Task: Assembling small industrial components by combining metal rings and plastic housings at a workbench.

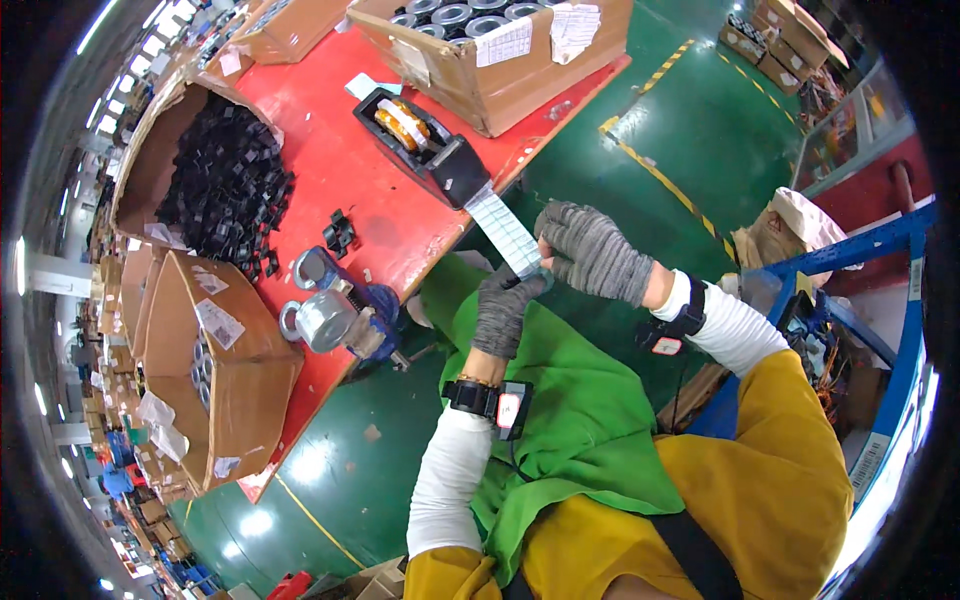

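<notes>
A pale strip of printed labels (503,232) stretches from a black tape dispenser (455,170) out past the table edge. My left hand (503,312), in a grey knitted glove with bare or dark fingertips, is closed on the strip's lower end. My right hand (597,252), gloved alike, is curled with thumb and fingertips pinched at the strip's right edge near that end. Whether anything else is inside its fingers is hidden. An orange-and-white roll (402,124) sits in the dispenser.
On the red table (330,125) stand a carton of round metal-rimmed parts (500,75), a tipped carton spilling black clips (225,180), and another carton (225,370). A blue vise (375,325) with a round metal part is at the near edge. A blue frame (905,330) stands right.
</notes>
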A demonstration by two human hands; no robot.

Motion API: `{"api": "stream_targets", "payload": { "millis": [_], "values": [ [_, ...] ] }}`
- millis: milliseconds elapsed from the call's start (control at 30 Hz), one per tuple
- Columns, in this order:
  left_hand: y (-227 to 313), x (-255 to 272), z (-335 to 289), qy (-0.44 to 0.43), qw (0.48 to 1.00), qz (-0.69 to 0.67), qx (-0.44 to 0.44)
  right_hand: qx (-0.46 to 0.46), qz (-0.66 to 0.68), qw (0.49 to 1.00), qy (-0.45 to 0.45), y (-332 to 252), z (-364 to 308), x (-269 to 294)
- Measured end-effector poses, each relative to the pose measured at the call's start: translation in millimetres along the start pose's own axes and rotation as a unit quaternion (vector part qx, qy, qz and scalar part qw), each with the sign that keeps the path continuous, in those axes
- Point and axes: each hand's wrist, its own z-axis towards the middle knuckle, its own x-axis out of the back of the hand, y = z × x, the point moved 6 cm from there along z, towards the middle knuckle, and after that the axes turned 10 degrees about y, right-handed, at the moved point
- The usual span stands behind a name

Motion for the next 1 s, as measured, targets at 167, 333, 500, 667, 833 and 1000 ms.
{"api": "stream_targets", "payload": {
  "millis": [167, 333, 500, 667, 833, 1000],
  "values": [
    [10, 4, -5, -0.001, 1.0, 0.003, 0.017, -0.001, 0.04, 0.999, 0.028, -14, 4, 6],
    [32, 3, -31, -0.124, 0.986, 0.108, -0.011, -0.014, 0.098, 0.994, 0.054, -17, -6, 25],
    [106, 47, -110, -0.31, 0.912, 0.269, -0.017, -0.068, 0.151, 0.985, 0.044, -5, -17, 40],
    [268, 140, -118, -0.13, 0.867, 0.464, -0.125, -0.15, 0.219, 0.964, 0.028, 14, -27, 22],
    [273, 236, 31, 0.058, 0.929, 0.354, -0.091, -0.144, 0.228, 0.963, 0.011, 13, -12, 2],
    [209, 260, 110, 0.027, 0.795, 0.587, 0.153, -0.143, 0.209, 0.967, 0.019, 24, -14, 3]
  ]
}}
